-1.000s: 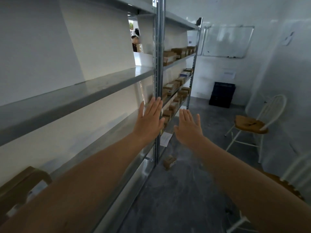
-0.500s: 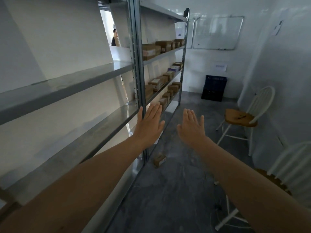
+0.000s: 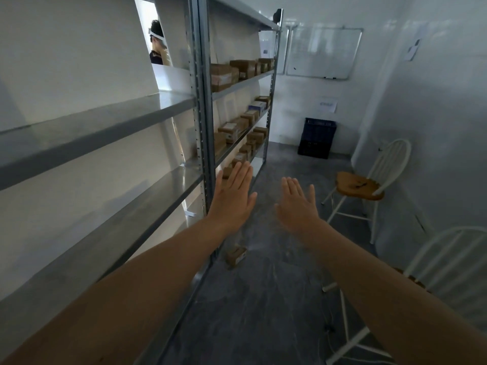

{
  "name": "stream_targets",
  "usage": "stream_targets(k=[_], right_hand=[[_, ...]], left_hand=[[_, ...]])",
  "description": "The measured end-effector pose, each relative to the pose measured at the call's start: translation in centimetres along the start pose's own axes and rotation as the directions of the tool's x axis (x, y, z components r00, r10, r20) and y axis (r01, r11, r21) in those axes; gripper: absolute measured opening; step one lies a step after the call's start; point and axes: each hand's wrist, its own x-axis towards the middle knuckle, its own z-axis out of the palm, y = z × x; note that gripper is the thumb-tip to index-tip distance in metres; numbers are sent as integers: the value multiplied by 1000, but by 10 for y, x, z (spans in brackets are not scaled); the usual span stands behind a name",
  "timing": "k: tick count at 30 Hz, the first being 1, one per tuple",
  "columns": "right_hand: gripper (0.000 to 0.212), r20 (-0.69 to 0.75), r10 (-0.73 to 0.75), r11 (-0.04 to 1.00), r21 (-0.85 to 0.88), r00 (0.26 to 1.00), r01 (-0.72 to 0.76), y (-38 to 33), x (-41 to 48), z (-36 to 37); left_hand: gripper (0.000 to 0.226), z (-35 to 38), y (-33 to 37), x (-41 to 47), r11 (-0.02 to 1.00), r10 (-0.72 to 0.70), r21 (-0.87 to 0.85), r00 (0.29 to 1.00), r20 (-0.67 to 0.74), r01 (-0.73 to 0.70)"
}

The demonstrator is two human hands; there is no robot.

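Both my arms reach straight out ahead of me. My left hand is flat with straight fingers, held in the air just right of the metal shelf upright. My right hand is flat too, back upward, and holds nothing. A small cardboard box lies on the grey floor below my left hand. Several more cardboard boxes stand on the far bay of the shelf unit. The near shelves on my left carry nothing.
A white chair with a wooden seat stands at the right wall, and a second white chair is close on my right. A dark crate sits by the far wall under a whiteboard. A person shows behind the shelves.
The view has swung right and forward along the aisle; the shelf upright slid left in view. Both hands stay flat and outstretched, lower in the frame.
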Motion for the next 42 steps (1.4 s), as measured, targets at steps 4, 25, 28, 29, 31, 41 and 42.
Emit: stream_targets(k=[4,25,28,29,31,41,42], right_hand=[[72,0,-3,1000,-24,1000,3,-21,25,-7],[71,130,91,995,20,987,-94,-123,100,50],[72,128,90,995,18,988,-93,-123,103,57],[72,130,97,995,25,987,-101,-122,106,57],[72,143,101,994,34,984,-107,-118,110,56],[70,162,106,991,65,981,-118,-77,158,43],[70,162,87,993,69,983,-99,-76,162,43]], left_hand=[[64,4,-33,25,999,-16,-34,1000,-18,15],[63,62,-153,52,996,53,-81,983,178,-39],[63,72,-150,55,993,84,-102,980,179,-67],[63,74,-148,58,992,87,-108,979,182,-68],[63,77,-144,65,992,83,-114,977,197,-61],[63,88,-128,105,995,22,-103,988,156,-6],[63,91,-127,109,996,12,-84,988,153,1]])
